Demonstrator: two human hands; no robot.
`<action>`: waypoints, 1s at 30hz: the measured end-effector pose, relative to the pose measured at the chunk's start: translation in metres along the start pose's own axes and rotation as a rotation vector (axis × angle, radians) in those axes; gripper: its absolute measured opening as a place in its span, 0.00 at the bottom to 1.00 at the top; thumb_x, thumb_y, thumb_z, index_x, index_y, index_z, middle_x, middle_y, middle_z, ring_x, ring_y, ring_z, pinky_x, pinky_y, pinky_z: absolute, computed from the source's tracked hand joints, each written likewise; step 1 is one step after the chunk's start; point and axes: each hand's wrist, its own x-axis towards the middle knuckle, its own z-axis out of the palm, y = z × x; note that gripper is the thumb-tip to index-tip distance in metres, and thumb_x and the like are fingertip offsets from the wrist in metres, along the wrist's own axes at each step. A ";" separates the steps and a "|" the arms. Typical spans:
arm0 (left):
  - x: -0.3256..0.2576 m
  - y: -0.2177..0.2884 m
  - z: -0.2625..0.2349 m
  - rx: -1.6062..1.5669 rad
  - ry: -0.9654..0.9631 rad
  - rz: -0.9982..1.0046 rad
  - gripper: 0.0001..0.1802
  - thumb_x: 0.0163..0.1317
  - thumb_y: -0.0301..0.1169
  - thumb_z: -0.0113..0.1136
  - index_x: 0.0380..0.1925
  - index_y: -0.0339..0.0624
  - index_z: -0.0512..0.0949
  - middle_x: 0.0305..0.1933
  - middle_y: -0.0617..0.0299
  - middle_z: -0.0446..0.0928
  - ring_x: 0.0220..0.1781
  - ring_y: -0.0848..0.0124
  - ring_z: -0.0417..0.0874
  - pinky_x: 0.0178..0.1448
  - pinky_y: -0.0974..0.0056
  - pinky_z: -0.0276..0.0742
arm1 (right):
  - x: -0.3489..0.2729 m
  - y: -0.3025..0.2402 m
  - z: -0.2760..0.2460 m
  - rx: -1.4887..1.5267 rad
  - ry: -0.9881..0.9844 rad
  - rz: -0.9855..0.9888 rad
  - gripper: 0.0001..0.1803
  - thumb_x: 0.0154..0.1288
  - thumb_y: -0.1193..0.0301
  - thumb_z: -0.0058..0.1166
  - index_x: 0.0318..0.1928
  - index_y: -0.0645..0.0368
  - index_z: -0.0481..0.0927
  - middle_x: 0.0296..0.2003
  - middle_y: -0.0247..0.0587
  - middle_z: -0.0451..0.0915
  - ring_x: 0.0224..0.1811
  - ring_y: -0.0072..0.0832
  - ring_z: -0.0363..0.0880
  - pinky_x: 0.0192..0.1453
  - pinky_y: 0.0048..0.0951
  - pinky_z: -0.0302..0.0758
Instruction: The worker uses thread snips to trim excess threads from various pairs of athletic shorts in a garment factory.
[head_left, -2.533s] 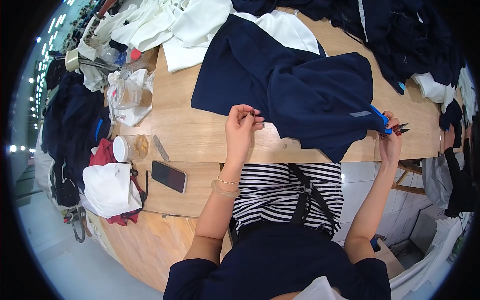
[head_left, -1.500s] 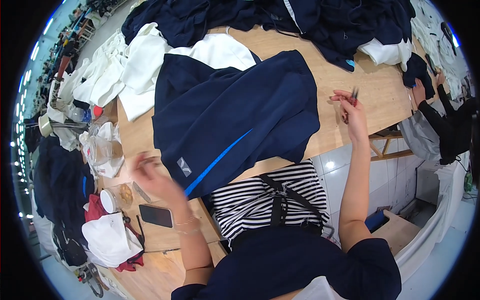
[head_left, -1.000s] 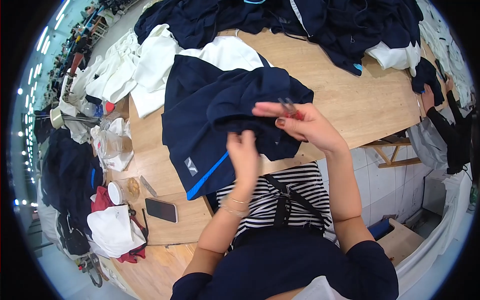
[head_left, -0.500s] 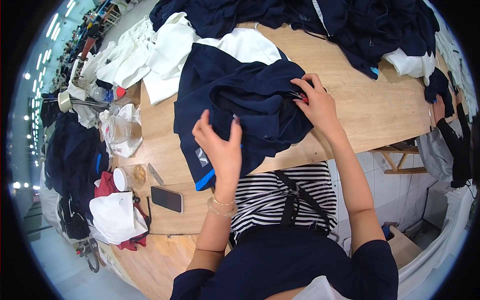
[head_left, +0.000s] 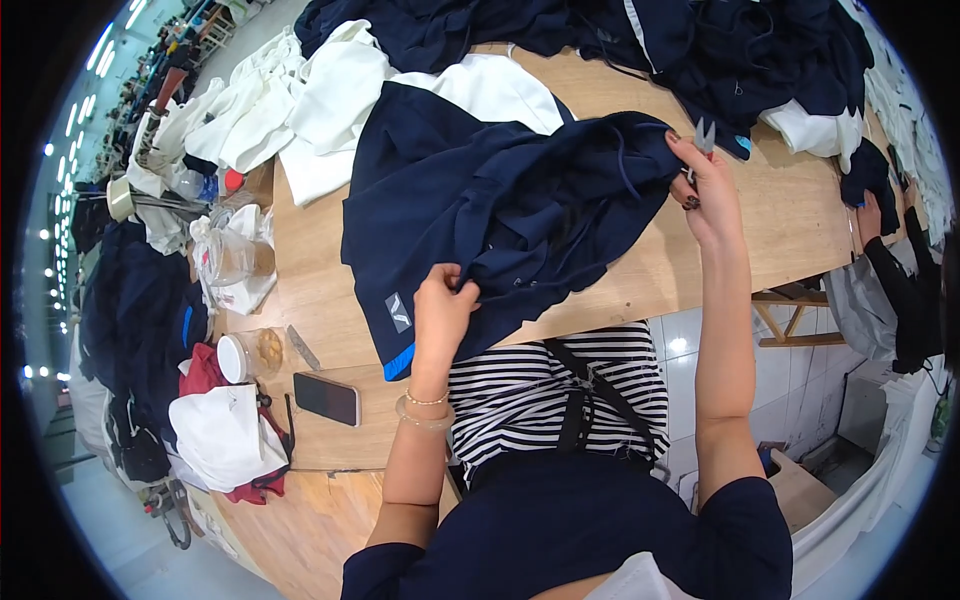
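Note:
A navy garment [head_left: 420, 190] with a blue trim and a grey patch at its near left corner lies spread on the wooden table before me. My left hand [head_left: 445, 308] pinches the cloth near that patch, fingers closed. My right hand [head_left: 708, 190] grips the garment's far right edge between thumb and fingers and lifts it off the table. Small thread snips [head_left: 706, 140] are also held in the right hand, their pale blades pointing up past the fingers. A dark drawstring hangs across the raised cloth.
White cloth [head_left: 340, 85] and a navy heap [head_left: 740, 60] lie along the far side. On the left are a phone [head_left: 328, 398], a white-lidded jar [head_left: 250, 356], a knife-like blade [head_left: 302, 347] and a plastic container [head_left: 238, 255]. At far right, another person's hand [head_left: 869, 218] touches dark cloth.
My right hand has moved right and drawn the garment's edge outward and up. My left hand has come down and closed on the cloth. The snips' blades now show clearly.

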 end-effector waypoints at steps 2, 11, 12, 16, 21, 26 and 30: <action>0.003 -0.007 -0.011 -0.411 -0.103 -0.120 0.07 0.60 0.22 0.57 0.38 0.28 0.75 0.31 0.59 0.78 0.31 0.75 0.81 0.37 0.69 0.83 | 0.001 0.001 -0.015 0.105 -0.034 0.047 0.05 0.66 0.68 0.55 0.36 0.56 0.78 0.18 0.23 0.70 0.09 0.11 0.53 0.15 0.17 0.48; 0.006 0.006 -0.099 -1.414 -0.210 -0.316 0.14 0.67 0.33 0.48 0.45 0.38 0.77 0.48 0.53 0.81 0.49 0.57 0.82 0.56 0.51 0.78 | -0.025 0.015 -0.054 0.533 -0.015 0.322 0.03 0.69 0.69 0.50 0.37 0.53 0.75 0.16 0.23 0.69 0.09 0.13 0.52 0.14 0.18 0.48; 0.012 -0.004 -0.109 -1.449 -0.197 -0.284 0.13 0.66 0.34 0.49 0.43 0.38 0.78 0.47 0.53 0.81 0.49 0.58 0.82 0.57 0.52 0.77 | -0.028 0.016 -0.055 0.525 -0.077 0.329 0.05 0.69 0.68 0.50 0.36 0.52 0.76 0.16 0.23 0.69 0.09 0.13 0.53 0.14 0.19 0.49; 0.018 -0.016 -0.119 -1.423 -0.091 -0.254 0.13 0.63 0.35 0.52 0.39 0.39 0.80 0.43 0.53 0.82 0.47 0.58 0.83 0.58 0.54 0.76 | -0.038 0.014 -0.045 0.364 0.013 0.421 0.08 0.69 0.64 0.51 0.31 0.50 0.76 0.16 0.22 0.70 0.10 0.13 0.56 0.14 0.18 0.50; 0.033 -0.041 -0.101 -1.475 -0.167 -0.263 0.11 0.61 0.35 0.55 0.38 0.41 0.81 0.43 0.55 0.83 0.47 0.59 0.83 0.58 0.53 0.76 | -0.031 0.030 -0.058 0.421 -0.118 0.434 0.13 0.68 0.61 0.53 0.24 0.46 0.76 0.16 0.21 0.72 0.09 0.12 0.56 0.13 0.17 0.50; 0.026 -0.028 -0.079 -1.413 -0.109 -0.370 0.15 0.61 0.36 0.56 0.44 0.40 0.79 0.48 0.55 0.81 0.52 0.58 0.80 0.60 0.52 0.74 | -0.033 0.040 -0.050 0.592 0.004 0.409 0.07 0.68 0.68 0.51 0.32 0.55 0.78 0.17 0.23 0.69 0.12 0.13 0.52 0.17 0.18 0.49; 0.022 -0.022 -0.069 -1.413 -0.193 -0.385 0.15 0.62 0.34 0.55 0.45 0.38 0.77 0.48 0.55 0.81 0.51 0.59 0.81 0.58 0.55 0.75 | -0.037 0.042 -0.037 0.741 -0.096 0.373 0.07 0.68 0.73 0.48 0.44 0.60 0.76 0.19 0.26 0.64 0.16 0.14 0.52 0.18 0.18 0.50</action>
